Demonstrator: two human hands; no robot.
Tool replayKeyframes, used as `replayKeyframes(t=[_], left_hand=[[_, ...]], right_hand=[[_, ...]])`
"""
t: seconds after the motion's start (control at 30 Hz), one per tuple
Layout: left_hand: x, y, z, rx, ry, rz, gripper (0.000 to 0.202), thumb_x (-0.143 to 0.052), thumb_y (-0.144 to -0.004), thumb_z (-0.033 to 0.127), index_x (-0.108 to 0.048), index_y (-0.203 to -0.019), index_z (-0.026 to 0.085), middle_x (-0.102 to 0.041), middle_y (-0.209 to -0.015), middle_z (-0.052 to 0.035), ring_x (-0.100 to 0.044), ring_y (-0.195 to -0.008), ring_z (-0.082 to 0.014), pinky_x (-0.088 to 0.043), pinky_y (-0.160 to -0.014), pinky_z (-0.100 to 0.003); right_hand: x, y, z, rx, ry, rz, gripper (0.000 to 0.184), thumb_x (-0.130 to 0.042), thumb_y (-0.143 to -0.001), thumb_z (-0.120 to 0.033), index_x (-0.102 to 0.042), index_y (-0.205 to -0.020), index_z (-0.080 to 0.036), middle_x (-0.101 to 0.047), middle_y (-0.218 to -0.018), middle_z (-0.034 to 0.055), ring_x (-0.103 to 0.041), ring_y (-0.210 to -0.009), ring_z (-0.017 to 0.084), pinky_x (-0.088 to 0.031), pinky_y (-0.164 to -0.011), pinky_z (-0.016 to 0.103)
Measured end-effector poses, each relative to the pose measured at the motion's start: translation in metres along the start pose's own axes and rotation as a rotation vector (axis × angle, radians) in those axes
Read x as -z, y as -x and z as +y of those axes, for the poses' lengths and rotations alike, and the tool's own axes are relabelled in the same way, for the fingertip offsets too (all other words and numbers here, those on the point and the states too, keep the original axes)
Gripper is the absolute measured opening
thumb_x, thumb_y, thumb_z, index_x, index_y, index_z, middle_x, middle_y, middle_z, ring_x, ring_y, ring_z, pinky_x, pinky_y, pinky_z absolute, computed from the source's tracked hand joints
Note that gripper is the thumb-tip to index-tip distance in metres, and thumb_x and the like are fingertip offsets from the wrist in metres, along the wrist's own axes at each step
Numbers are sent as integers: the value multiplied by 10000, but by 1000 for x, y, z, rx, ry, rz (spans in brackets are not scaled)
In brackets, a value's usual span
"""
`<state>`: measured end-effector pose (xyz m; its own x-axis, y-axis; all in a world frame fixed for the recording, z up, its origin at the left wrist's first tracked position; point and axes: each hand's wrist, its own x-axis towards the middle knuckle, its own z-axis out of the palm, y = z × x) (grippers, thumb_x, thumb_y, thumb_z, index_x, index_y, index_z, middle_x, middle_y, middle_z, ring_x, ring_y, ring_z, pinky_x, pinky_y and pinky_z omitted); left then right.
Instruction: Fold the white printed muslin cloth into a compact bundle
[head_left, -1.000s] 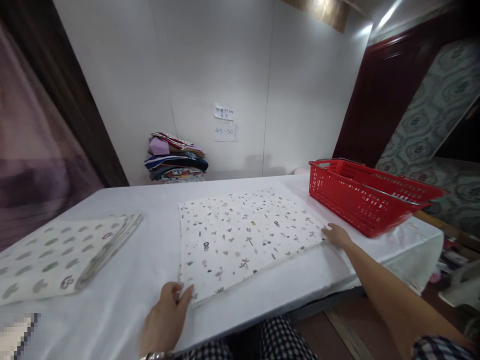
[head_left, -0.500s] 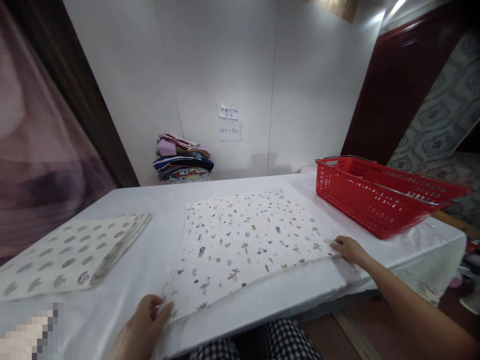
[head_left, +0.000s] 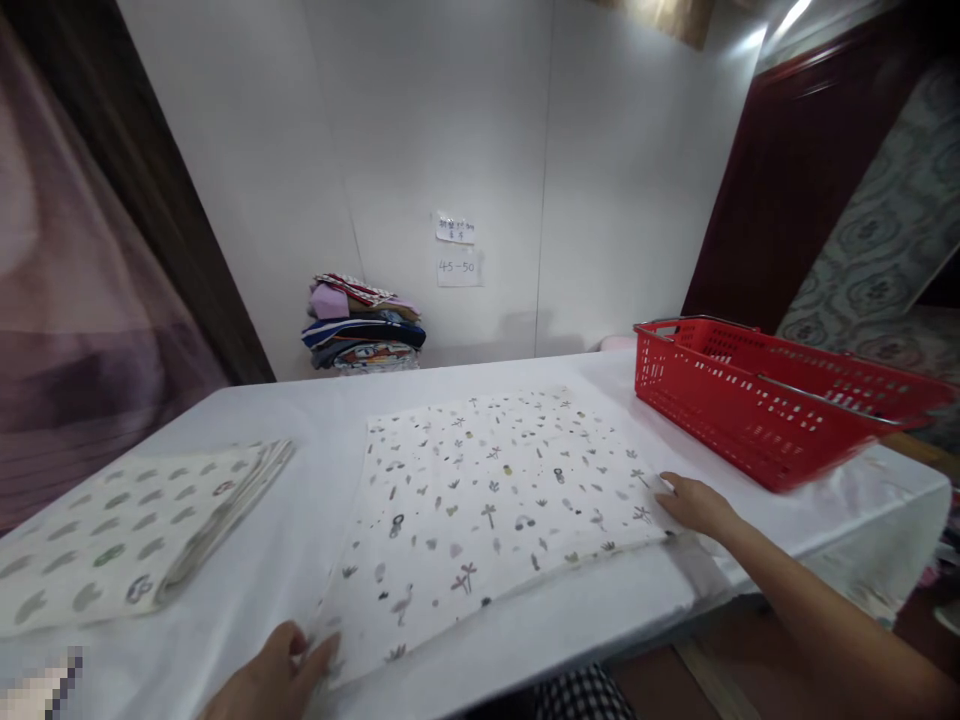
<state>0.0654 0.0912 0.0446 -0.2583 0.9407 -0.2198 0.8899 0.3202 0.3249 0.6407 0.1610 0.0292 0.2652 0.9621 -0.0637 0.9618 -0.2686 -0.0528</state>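
A thin white cloth (head_left: 480,510) printed with small palm trees, birds and leaves is spread almost flat before me. At its near left corner is my left hand (head_left: 266,675), thumb over the fabric and fingers curled at the edge, closed on it. My right hand (head_left: 697,505) is at the right edge near the other front corner, its fingertips closed on the fabric; the thumb is partly hidden. To the left lies a folded cream cloth (head_left: 112,530) with grey-green cloud-like shapes, apart from both hands.
A white-covered table (head_left: 300,560) carries everything. A red plastic basket (head_left: 739,410) with metal handles stands at the right. By the back wall is a stack of folded fabrics (head_left: 364,325), with paper labels (head_left: 457,267) on the wall. A pixelated patch (head_left: 37,690) hides the lower left corner.
The view has shifted slightly, and the cloths and basket sit a little lower in it. My right hand now lies slightly farther up the right edge from the corner. My left hand stays at its corner.
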Motion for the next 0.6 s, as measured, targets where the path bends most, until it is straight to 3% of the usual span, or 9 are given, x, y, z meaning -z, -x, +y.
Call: replayKeyframes(t=[0.13, 0.3, 0.43, 0.5, 0.6], left_hand=[[7, -20, 19, -108, -40, 147, 534, -344, -728, 657, -553, -879, 189, -653, -921, -107, -617, -857, -282, -454, -757, -416], [-17, -51, 53, -501, -124, 345, 589, -420, -726, 603, -564, -1089, 162, -547, -1226, -126, -493, -1138, -273, -380, -959, -419], [-43, -66, 51, -643, -237, 402, 436, -466, -770, 464, -565, -1130, 239, -458, -1330, -70, -331, -1277, -270, -250, -1044, -481], [-50, -67, 45, -706, -256, 387, 317, -451, -797, 374, -603, -1061, 285, -459, -1331, -32, -274, -1308, -248, -200, -1066, -480], [-55, -66, 40, -721, -247, 412, 339, -425, -808, 368, -598, -1090, 301, -448, -1339, -19, -275, -1307, -244, -187, -1072, -474]], right_hand=[[-2, -34, -13, 9, -63, 21, 531, -397, -835, -406, -431, -1293, -140, -600, -1131, 148, -566, -1024, 258, -407, -827, 330], [6, -87, -41, -45, -138, -2, 543, -417, -830, -419, -405, -1309, -165, -592, -1146, 133, -562, -1033, 249, -410, -829, 329], [8, -118, -58, -47, -154, -9, 548, -403, -840, -399, -377, -1321, -137, -560, -1185, 156, -542, -1057, 258, -420, -813, 335], [3, -125, -57, -33, -155, -11, 529, -407, -842, -388, -389, -1309, -140, -560, -1185, 152, -536, -1067, 255, -420, -810, 326], [-7, -129, -47, -7, -181, -4, 482, -382, -857, -402, -432, -1270, -158, -580, -1156, 136, -542, -1054, 251, -420, -805, 318]])
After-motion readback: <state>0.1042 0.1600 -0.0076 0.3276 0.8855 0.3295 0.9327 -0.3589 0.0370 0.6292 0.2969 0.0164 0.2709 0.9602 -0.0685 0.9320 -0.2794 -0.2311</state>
